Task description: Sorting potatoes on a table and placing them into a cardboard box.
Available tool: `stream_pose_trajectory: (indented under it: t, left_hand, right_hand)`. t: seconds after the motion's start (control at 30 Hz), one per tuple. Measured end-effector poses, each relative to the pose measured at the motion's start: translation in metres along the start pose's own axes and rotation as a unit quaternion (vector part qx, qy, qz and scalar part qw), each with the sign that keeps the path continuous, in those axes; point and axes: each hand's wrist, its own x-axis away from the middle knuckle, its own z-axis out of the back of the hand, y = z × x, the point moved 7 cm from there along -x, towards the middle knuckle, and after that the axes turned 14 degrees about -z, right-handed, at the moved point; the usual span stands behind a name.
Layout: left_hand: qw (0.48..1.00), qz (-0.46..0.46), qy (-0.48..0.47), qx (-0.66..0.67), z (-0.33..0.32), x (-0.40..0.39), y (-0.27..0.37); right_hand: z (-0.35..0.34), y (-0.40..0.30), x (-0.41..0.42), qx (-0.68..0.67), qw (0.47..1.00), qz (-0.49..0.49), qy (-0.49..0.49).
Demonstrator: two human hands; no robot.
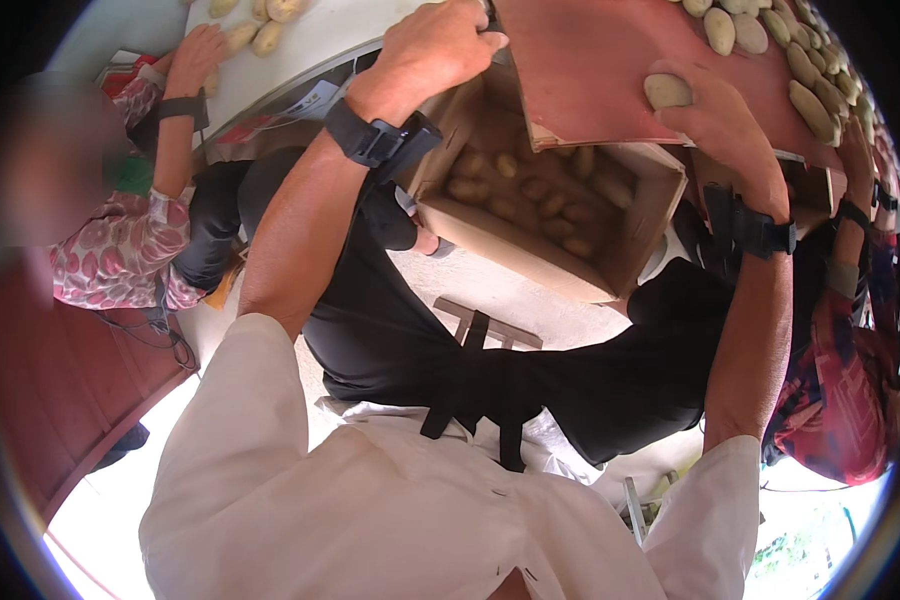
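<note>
My right hand [709,112] holds a potato [667,91] over the red tabletop [592,67]. At the top, my left hand [442,52] has its fingers curled near the left edge of that tabletop; its fingertips are partly cut off by the picture's rim, so I cannot tell whether it grips anything. Below and between my hands is an open cardboard box [525,244] with several potatoes [555,202] lying inside, its far part hidden under the tabletop. More potatoes [750,34] are heaped on the red tabletop at the upper right.
A co-worker's hand [195,56] at the left is beside potatoes [268,37] on a white table [322,30]. Another person's hand [857,161] is at the right, near the heap. A second cardboard box [817,195] sits under the tabletop, and a wooden stool [521,334] lies below me.
</note>
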Motion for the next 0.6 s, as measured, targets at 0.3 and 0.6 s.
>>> stream_pose_trajectory:
  t: [0.3, 0.6]
  left_hand:
    - [1.000, -0.016, 0.004, 0.022, -0.014, -0.014, -0.003]
    - [0.998, -0.046, 0.020, 0.033, -0.029, -0.035, 0.000]
  right_hand:
    - [-0.010, 0.014, 0.031, 0.083, 0.985, -0.067, -0.135]
    - [0.027, 0.038, 0.018, 0.016, 0.993, -0.119, -0.018]
